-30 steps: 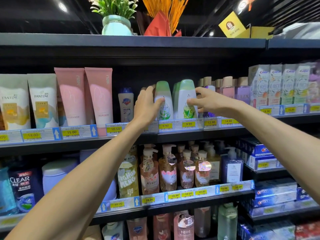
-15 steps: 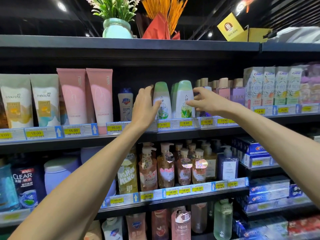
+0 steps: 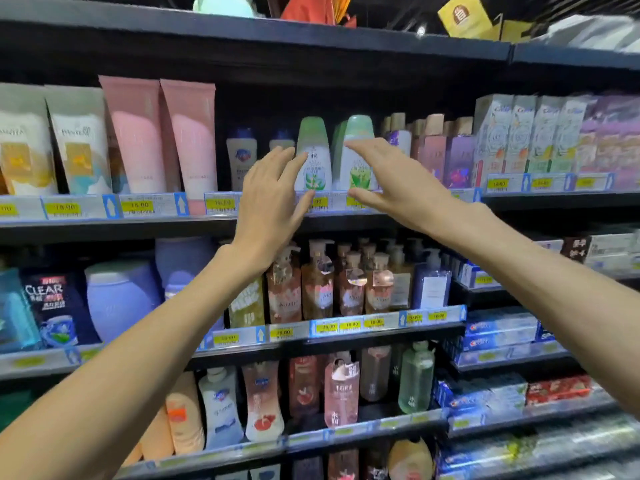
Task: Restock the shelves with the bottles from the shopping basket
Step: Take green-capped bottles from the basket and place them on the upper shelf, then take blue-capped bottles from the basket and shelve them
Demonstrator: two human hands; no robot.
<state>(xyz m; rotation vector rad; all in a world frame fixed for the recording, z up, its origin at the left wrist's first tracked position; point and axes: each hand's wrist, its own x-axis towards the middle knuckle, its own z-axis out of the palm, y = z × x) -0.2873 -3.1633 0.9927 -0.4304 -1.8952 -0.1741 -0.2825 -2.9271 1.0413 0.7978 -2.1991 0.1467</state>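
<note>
Both hands, left [image 3: 268,199] and right [image 3: 394,180], are spread open before two green-capped bottles [image 3: 313,157] at the shelf [image 3: 104,225] front edge, holding nothing.

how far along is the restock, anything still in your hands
Done: two green-capped bottles stand upright on the upper shelf. In hand: nothing; the left hand and right hand are open just before them, no grip on either. Left: the shopping basket isn't in view, so remaining stock can't be judged.
</note>
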